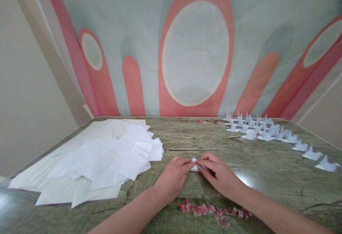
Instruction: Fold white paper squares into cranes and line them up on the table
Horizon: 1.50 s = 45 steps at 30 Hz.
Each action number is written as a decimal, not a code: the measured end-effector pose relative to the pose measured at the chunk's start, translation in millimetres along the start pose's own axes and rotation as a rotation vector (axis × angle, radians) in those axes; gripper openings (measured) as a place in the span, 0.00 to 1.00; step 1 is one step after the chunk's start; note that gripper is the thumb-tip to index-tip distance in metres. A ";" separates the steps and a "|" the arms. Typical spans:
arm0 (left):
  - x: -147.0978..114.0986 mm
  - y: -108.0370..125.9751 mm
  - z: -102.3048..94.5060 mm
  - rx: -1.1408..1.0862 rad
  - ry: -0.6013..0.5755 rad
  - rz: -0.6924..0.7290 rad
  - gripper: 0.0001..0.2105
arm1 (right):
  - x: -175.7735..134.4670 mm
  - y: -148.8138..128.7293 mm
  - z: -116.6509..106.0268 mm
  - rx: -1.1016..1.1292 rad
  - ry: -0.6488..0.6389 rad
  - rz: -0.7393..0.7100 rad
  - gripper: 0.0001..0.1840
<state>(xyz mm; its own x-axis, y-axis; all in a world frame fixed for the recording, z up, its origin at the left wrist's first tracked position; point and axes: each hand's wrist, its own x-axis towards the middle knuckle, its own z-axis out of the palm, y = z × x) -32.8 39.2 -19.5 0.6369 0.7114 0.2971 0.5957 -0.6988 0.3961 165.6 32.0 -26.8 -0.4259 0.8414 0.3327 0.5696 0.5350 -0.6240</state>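
Observation:
A small folded piece of white paper (195, 167) lies on the table between my two hands. My left hand (173, 177) is closed, its thumb and forefinger pinching the paper's left side. From the other side, my right hand (219, 175) has its fingertips pressed together on the paper's right part. Under the right fingers shows a dark narrow strip, and I cannot tell whether it is a shadow or an object. The fingers cover much of the paper, so its exact folded shape is hidden.
A wide, loose pile of white paper sheets (93, 159) spreads over the left of the wood-patterned table (187, 139). Several folded white paper cranes (311, 153) stand in rows at the back right. Behind the table hangs a patterned backdrop (196, 54). Pink flower prints (197, 209) mark the tabletop.

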 end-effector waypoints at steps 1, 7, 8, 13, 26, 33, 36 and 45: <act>0.2 -0.4 0.5 -0.002 0.007 -0.001 0.16 | -0.3 -0.1 0.9 -0.007 0.007 -0.005 0.11; 1.1 -1.1 1.5 -0.001 0.027 0.004 0.15 | -1.4 -2.1 3.6 -0.035 0.023 -0.009 0.11; 1.0 -0.9 1.2 0.001 0.028 0.006 0.15 | -1.5 -2.4 3.5 -0.036 0.021 -0.010 0.11; -0.3 0.2 -0.6 0.009 0.011 0.003 0.15 | -3.6 -1.4 3.6 -0.042 0.017 -0.021 0.12; -2.8 -0.2 0.9 -0.051 0.034 -0.024 0.14 | -9.6 0.3 8.0 -0.164 0.062 -0.082 0.14; -4.1 -0.1 -0.7 -0.157 0.073 -0.097 0.13 | -9.9 4.5 10.5 -0.165 0.089 -0.092 0.13; -4.2 -0.8 -0.6 -0.173 0.097 -0.116 0.12 | -9.7 7.6 11.4 -0.178 0.096 -0.105 0.12; -5.7 -3.5 3.3 -0.140 0.110 -0.127 0.11 | -5.9 10.4 10.4 -0.243 0.103 -0.132 0.13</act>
<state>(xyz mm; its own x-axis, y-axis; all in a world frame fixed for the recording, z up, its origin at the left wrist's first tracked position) -36.8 37.3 -25.4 0.4988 0.8025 0.3273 0.5895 -0.5910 0.5507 166.7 31.8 -42.6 -0.4406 0.7602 0.4774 0.6709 0.6322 -0.3875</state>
